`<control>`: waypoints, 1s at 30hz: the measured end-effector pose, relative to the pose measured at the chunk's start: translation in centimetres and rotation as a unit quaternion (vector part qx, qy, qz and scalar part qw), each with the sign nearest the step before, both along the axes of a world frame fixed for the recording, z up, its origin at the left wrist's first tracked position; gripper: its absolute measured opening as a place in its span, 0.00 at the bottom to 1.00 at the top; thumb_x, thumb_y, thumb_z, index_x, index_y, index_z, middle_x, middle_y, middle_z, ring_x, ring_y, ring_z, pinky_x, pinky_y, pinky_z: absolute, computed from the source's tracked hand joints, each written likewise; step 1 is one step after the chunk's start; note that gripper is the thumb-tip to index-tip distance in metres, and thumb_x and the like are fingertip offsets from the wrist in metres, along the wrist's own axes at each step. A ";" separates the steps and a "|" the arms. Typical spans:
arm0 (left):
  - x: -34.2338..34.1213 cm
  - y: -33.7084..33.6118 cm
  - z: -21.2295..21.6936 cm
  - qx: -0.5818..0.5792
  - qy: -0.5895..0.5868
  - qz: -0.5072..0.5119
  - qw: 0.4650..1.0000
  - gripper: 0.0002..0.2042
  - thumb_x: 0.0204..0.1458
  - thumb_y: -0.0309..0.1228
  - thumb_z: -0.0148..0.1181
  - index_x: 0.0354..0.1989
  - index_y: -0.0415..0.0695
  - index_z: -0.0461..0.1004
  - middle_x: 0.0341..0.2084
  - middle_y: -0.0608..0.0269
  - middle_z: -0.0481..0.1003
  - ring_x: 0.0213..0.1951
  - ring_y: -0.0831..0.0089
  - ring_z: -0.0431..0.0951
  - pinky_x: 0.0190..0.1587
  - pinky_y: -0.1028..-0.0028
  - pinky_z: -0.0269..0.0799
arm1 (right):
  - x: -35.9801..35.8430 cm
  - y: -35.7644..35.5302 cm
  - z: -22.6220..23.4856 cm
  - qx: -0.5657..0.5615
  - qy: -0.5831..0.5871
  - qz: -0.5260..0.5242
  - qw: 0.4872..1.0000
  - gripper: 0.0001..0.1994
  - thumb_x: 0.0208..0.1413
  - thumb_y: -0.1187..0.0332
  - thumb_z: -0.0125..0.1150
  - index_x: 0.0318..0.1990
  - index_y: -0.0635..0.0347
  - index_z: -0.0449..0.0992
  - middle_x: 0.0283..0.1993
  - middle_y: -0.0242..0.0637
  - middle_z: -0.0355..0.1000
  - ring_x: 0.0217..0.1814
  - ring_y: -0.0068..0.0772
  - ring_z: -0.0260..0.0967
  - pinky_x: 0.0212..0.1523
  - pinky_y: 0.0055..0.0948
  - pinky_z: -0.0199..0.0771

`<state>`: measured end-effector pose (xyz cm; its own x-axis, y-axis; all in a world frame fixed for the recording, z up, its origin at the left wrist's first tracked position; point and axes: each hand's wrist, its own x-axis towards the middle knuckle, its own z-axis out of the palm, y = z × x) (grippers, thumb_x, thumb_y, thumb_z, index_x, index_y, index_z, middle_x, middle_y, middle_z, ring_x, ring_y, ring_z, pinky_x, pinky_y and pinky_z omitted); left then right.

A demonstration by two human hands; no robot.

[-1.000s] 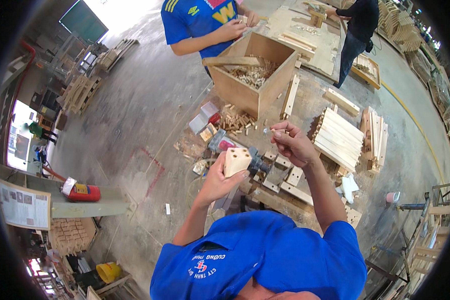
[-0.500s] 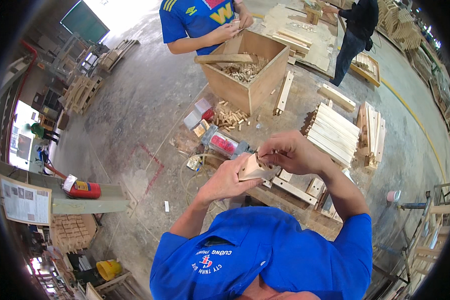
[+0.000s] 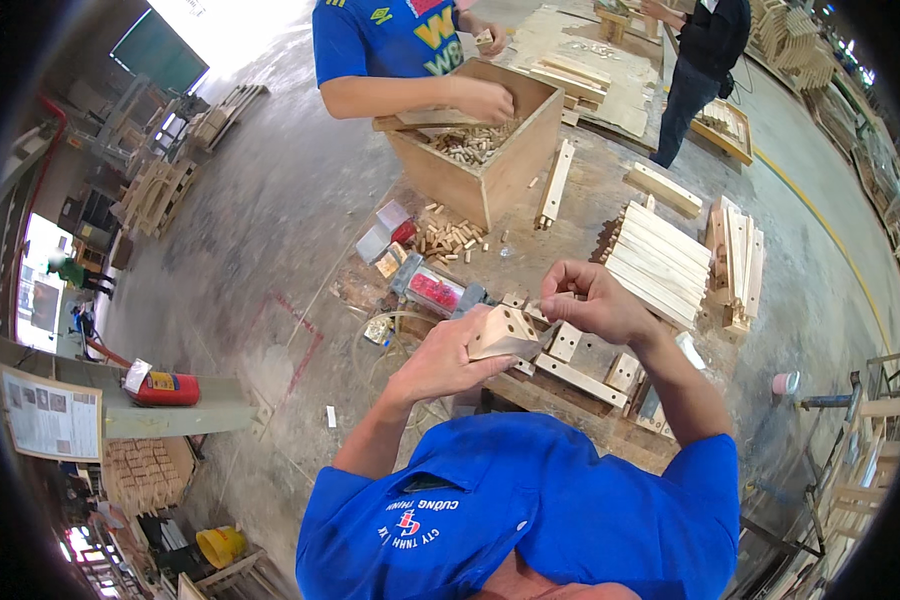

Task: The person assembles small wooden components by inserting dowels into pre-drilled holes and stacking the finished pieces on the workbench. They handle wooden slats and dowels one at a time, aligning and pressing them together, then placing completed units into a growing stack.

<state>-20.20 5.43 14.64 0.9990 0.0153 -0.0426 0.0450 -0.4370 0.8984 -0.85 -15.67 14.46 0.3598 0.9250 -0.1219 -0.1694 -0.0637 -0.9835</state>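
Observation:
My left hand [image 3: 438,358] grips a pale wooden block [image 3: 494,338] with several dark round holes in its end, held above the bench. Just to the right of it is my right hand [image 3: 598,302], its thumb and forefinger pinched together. Anything between those fingertips is too small to make out. Beneath the hands lie more drilled wooden pieces [image 3: 582,382]. A clear-lidded container of red parts [image 3: 436,290] sits beyond my left hand, and loose wooden dowels [image 3: 448,236] are heaped farther off.
A large wooden box [image 3: 518,165] of dowels stands across the bench, where a co-worker's hand [image 3: 485,100] reaches in. Stacked slats [image 3: 658,265] lie at the right, beside a bundle of drilled bars [image 3: 738,255]. Another person [image 3: 698,80] stands behind.
My right hand has drawn back from the block to the right, exposing the holes. The co-worker's hand has moved down into the dowel box.

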 end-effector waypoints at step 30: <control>-0.9 -1.2 -0.3 -0.012 0.035 -0.001 0.999 0.28 0.55 0.41 0.72 0.60 0.42 0.72 0.44 0.50 0.82 0.46 0.57 0.84 0.52 0.61 0.76 | -4.2 0.0 -0.1 0.066 -0.084 -0.119 0.987 0.03 0.66 0.72 0.69 0.43 0.62 0.82 0.37 0.28 0.81 0.40 0.15 0.75 0.39 0.22 0.76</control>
<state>-21.11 4.18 14.37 0.9935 0.0113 -0.1130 0.1074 -0.4160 0.9030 -5.07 -15.64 14.36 0.5745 0.8152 0.0736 0.0013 0.0891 -0.9960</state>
